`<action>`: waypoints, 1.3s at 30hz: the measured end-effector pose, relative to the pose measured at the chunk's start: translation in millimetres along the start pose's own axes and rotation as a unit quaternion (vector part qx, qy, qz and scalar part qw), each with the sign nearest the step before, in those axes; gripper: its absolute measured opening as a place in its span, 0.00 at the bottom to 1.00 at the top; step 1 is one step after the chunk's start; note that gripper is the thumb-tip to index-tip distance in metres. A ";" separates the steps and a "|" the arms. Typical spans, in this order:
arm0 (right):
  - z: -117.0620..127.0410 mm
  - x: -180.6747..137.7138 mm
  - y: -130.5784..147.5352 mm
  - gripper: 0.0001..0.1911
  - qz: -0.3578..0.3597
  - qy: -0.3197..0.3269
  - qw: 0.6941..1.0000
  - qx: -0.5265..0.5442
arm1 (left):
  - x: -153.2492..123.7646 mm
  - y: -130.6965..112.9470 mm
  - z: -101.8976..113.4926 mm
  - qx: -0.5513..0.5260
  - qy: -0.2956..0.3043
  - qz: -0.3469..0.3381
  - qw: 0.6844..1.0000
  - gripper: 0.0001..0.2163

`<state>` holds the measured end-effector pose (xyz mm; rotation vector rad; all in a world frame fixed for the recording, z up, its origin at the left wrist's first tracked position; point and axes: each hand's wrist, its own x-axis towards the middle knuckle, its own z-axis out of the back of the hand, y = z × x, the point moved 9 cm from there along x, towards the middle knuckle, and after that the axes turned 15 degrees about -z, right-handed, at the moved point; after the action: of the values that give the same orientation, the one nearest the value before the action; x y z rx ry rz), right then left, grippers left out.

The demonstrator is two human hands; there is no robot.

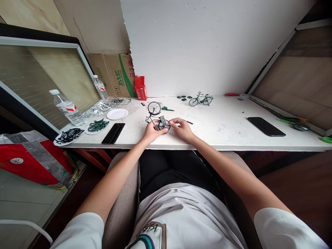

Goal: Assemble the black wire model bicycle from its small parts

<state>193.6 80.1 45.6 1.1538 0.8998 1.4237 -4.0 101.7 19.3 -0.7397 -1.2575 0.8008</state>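
A small black model bicycle [163,121], with a rear wheel and rack in place, stands tilted between my hands near the table's front edge. My left hand [153,131] is closed around its lower frame, thumb toward the wheel. At the wheel's right side, my right hand [181,128] pinches with thumb and index finger; whether a small part sits between them is too small to tell. Just behind lies a loose black spoked wheel [154,108], and beside it a green model part [167,109]. A thin dark rod [188,122] lies behind my right hand.
A green model bicycle [201,100] stands at the back. Left are plates of black parts [70,135] and green parts [97,125], a white plate [117,114], water bottles [67,108] and a phone [113,133]. A black phone-like slab [266,126] lies right; a red box [140,90] stands behind.
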 end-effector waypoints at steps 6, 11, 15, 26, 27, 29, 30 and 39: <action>3.2 -4.0 3.6 0.33 -0.031 0.025 0.995 0.091 | 0.3 1.3 -0.8 -0.001 0.005 0.004 1.000 0.31; -15.4 -9.8 2.9 0.32 -0.094 0.146 0.974 0.146 | 0.0 1.6 -1.2 -0.020 0.001 0.005 1.000 0.32; 20.8 0.7 5.2 0.31 -0.027 -0.019 0.986 0.164 | -0.2 0.2 1.8 -0.009 -0.014 0.003 1.000 0.32; 42.6 14.2 -31.7 0.19 -0.050 -0.166 0.984 0.042 | -0.4 -3.2 5.2 0.000 -0.032 0.009 0.999 0.31; 43.5 13.9 -29.2 0.19 -0.042 -0.169 0.985 0.017 | -0.5 -3.1 5.2 0.003 -0.030 0.008 0.999 0.31; 46.6 14.6 -21.3 0.20 -0.019 -0.164 0.985 -0.052 | -0.6 -2.2 5.2 0.006 -0.027 0.006 1.000 0.30; 48.5 15.6 -17.2 0.21 -0.007 -0.157 0.983 -0.095 | -0.7 -1.7 5.3 0.006 -0.026 0.004 1.000 0.29; 88.0 31.3 -34.9 0.34 -0.080 -0.127 0.878 -0.454 | -1.6 -9.0 -1.8 0.024 0.045 -0.019 0.999 0.19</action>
<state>287.9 111.8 40.3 0.5013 0.0684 1.2779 -1.4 95.5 25.7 -0.7037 -1.1653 0.7549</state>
